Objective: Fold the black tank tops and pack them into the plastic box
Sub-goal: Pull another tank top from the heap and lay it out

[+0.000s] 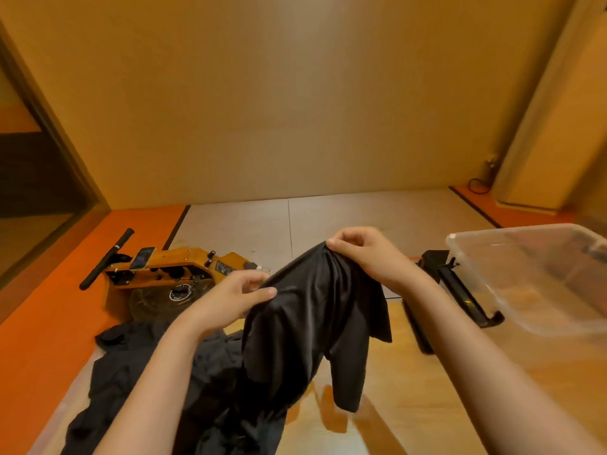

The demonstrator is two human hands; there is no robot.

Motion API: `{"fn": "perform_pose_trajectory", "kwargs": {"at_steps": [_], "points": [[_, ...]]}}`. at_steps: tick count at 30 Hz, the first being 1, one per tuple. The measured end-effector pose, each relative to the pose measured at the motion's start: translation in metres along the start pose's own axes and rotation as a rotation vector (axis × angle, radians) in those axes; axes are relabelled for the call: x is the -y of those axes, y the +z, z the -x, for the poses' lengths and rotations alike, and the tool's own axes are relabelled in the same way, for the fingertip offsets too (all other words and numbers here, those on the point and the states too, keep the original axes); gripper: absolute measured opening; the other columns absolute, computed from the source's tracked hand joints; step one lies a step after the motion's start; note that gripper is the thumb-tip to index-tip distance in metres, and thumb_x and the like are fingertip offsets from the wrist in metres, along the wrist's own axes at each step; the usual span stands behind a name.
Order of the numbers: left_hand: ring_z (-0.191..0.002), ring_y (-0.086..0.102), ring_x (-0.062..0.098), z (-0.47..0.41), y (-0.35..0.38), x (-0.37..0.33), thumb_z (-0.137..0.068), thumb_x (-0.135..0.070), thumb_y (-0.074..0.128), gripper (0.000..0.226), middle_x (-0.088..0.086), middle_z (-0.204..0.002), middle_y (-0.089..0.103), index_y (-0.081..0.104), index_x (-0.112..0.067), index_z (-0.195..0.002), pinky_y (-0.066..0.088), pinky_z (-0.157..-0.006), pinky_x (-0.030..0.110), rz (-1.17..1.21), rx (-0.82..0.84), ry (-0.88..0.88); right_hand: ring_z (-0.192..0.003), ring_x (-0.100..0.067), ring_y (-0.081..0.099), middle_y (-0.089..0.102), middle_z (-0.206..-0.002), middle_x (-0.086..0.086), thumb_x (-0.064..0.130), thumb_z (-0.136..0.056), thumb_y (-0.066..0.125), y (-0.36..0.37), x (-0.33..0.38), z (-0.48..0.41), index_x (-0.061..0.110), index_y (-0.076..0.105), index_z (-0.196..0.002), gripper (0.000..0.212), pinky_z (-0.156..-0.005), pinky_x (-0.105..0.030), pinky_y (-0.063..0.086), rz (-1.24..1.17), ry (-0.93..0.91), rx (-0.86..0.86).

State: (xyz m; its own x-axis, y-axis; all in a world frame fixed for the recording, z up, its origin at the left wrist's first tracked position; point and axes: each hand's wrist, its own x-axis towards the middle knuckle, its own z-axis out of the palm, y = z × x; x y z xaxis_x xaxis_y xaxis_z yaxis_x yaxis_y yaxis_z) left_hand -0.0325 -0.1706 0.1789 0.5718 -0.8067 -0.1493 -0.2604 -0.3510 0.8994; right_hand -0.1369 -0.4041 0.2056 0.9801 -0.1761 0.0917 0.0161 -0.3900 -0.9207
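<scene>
Left hand (236, 297) & right hand (364, 254) each pinch-grip the limp black fabric tank top (305, 323), bunched above the wooden desk (427, 372), clear plastic box (486, 284) at right. IMO shake it open, lay flat 1st, then fold.

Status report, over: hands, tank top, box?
Left hand and right hand both pinch one black tank top, lifted, not folded. Black pile lies lower left. Plastic box on right, no cloth seen inside.

Both hands, left hand (235, 298) and right hand (364, 254), pinch black tank top (312, 323) at center; clothes pile (157, 382) at 7 o'clock, plastic box (538, 277) at 3.
</scene>
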Motion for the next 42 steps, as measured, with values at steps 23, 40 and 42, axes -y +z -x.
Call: {"fn": "perform_pose_trajectory", "kwargs": {"at_steps": [23, 40, 42], "points": [[-0.126, 0.046, 0.014, -0.002, 0.110, 0.176, -0.098, -0.029, 0.054, 0.036, -0.003, -0.140, 0.046, 0.047, -0.026, -0.133, 0.044, -0.096, 0.022, -0.260, 0.024, -0.328, -0.108, -0.018, 0.056, 0.063, -0.112, 0.000, 0.027, -0.091, 0.063, 0.064, -0.226, 0.111, 0.017, 0.062, -0.114, 0.025, -0.092, -0.031, 0.047, 0.390, 0.572, -0.262], [-0.070, 0.051, 0.019, -0.049, 0.121, 0.179, -0.094, -0.019, 0.060, 0.020, 0.004, -0.070, 0.051, 0.055, -0.007, -0.079, 0.037, -0.061, 0.026, -0.204, -0.408, -0.402, -0.062, -0.018, 0.047, 0.047, -0.067, -0.004, 0.023, -0.086, 0.069, 0.016, -0.233, 0.103, 0.014, 0.040, -0.067, 0.036, -0.053, -0.026, 0.035, 0.206, 0.603, -0.280], [-0.074, 0.055, 0.020, -0.055, 0.103, 0.166, -0.093, -0.022, 0.062, 0.018, 0.005, -0.074, 0.056, 0.058, -0.007, -0.083, 0.040, -0.063, 0.028, -0.193, -0.489, -0.391, -0.062, -0.020, 0.051, 0.051, -0.069, -0.007, 0.024, -0.087, 0.069, 0.001, -0.220, 0.097, 0.011, 0.046, -0.071, 0.031, -0.053, -0.025, 0.040, 0.124, 0.563, -0.232]]}}
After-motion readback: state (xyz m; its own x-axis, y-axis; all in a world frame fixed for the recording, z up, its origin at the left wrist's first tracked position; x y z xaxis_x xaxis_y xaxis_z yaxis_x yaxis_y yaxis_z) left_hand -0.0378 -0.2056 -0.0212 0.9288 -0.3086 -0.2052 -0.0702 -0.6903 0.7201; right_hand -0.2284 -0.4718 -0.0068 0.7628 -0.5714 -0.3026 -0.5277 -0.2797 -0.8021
